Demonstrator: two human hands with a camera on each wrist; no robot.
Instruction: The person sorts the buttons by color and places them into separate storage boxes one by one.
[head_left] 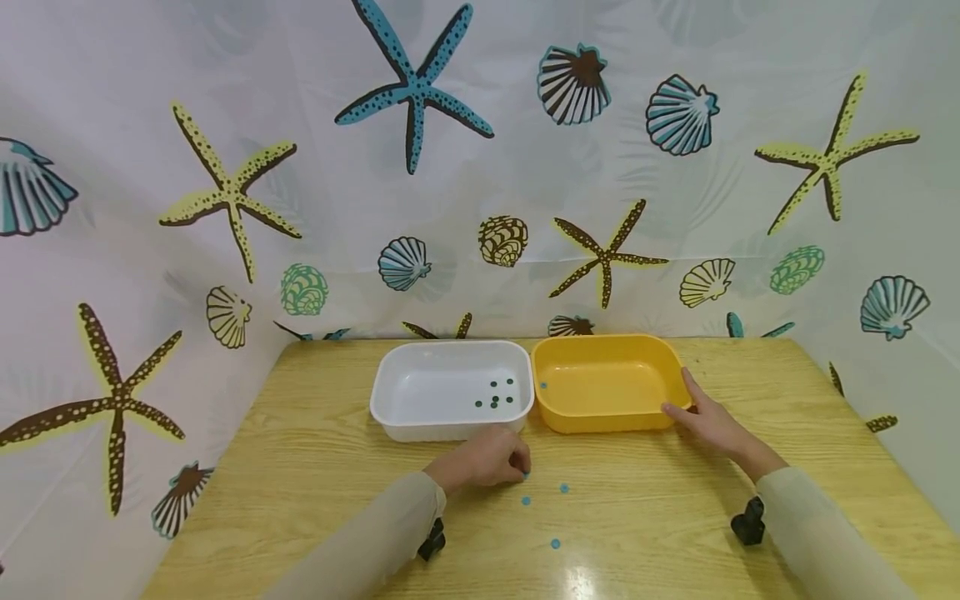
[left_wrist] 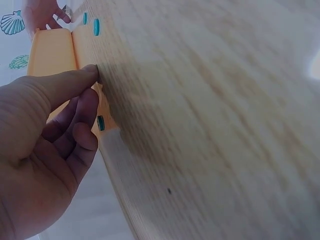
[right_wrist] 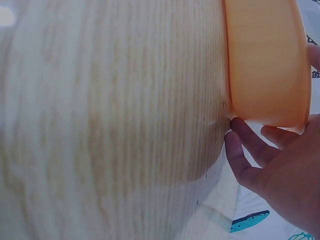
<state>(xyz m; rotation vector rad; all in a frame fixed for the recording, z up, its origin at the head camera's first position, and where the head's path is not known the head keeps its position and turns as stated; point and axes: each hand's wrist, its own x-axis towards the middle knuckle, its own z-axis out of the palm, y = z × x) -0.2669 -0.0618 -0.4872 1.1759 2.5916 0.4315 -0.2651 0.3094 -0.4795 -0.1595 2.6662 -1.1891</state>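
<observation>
Several small blue discs (head_left: 564, 488) lie loose on the table. My left hand (head_left: 483, 458) is low over the wood in front of the white tub, thumb and curled fingers together, pinching a blue disc (head_left: 527, 474) at their tips. In the left wrist view another disc (left_wrist: 100, 123) shows beside the fingertips (left_wrist: 89, 97). At the right end of the yellow tub (head_left: 607, 423), my right hand (head_left: 712, 423) grips the near corner, thumb at the front and fingers along the outer wall. One blue disc (head_left: 543, 385) is inside that tub, at its left.
The white tub (head_left: 427, 432) stands left of the yellow one, their sides close together. Several dark green discs (head_left: 494, 400) lie in its right part. Behind the wooden table (head_left: 315, 467) hangs a curtain (head_left: 480, 183) printed with shells and starfish.
</observation>
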